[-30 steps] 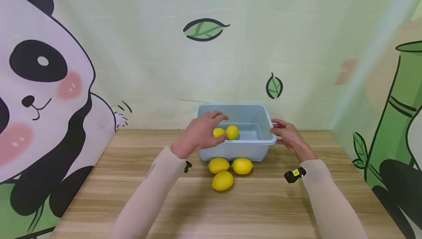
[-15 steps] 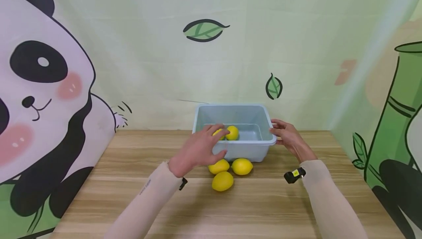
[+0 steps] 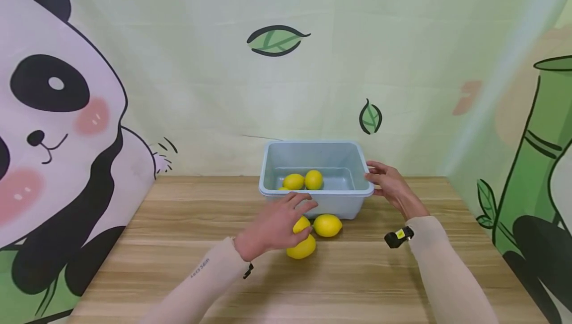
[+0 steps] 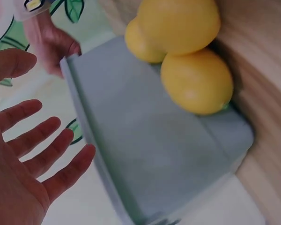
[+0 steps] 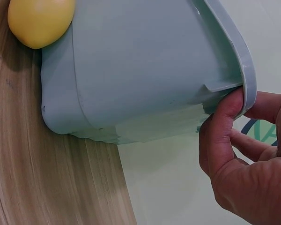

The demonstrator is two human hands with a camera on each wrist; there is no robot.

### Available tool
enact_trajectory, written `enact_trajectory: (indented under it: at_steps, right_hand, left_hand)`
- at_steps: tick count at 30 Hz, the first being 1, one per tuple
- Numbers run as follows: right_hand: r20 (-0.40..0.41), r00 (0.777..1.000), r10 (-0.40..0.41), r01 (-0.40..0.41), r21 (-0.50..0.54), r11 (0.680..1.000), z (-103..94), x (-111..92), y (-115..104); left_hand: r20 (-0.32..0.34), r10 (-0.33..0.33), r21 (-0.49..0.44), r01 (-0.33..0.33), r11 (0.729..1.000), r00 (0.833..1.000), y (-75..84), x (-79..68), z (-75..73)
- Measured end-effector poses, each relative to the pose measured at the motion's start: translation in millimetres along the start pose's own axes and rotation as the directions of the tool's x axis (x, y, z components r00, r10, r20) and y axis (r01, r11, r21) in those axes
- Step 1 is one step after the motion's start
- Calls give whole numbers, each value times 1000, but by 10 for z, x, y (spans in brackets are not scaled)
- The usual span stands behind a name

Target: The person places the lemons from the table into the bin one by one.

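Beige cloth sleeve (image 3: 196,279), lower centre-left, leading to the bare left hand (image 3: 276,227): fingers spread, holding nothing, poised by three smooth yellow oval lemons (image 3: 301,248) grouped against the bin's near side, lower centre. One lemon partly behind the hand.

Lemons look firm and light, perhaps slick-skinned; likely to roll if nudged. Best hold: thumb and fingertips across the fat middle, from above.

Centre: light-blue, rectangular, plastic-looking bin (image 3: 344,205), upright. Inside, toward its near left, two more yellow lemons (image 3: 293,182), side by side, plus a sliver of a third. Bin probably light, walls slightly flexible; rim the natural grip.

Right of centre, right hand (image 3: 393,185) pinches the bin's rim at its right end. Black device (image 3: 399,237) at that wrist.

Surface: wood-grain table (image 3: 187,229), brown streaks. Room: pale green hanging backdrop (image 3: 201,75), faintly creased; printed panda (image 3: 62,130) far left, leaves upper centre, green bamboo stalk (image 3: 532,165) far right. Light even, shadows soft.
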State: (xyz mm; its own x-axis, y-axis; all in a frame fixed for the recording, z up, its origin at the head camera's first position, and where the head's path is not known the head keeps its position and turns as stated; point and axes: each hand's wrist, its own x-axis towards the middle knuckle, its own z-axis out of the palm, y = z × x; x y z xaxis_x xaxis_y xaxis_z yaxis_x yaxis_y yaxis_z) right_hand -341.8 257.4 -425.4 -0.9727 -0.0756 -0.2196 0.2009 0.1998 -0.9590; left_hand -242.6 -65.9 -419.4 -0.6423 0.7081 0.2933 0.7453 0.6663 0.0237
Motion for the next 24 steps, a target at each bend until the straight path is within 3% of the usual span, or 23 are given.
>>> enact_trajectory:
  at_steps: [9, 24]
  right_hand:
    - [2, 1000, 4, -4, 6, 1000, -5, 5, 0]
    - [0, 1000, 3, -3, -5, 1000, -5, 2, 16]
  left_hand:
    - [93, 48, 46, -53, 998, 995, 36, -39, 255]
    - [208, 9, -4, -9, 1000, 978, 28, -102, 582]
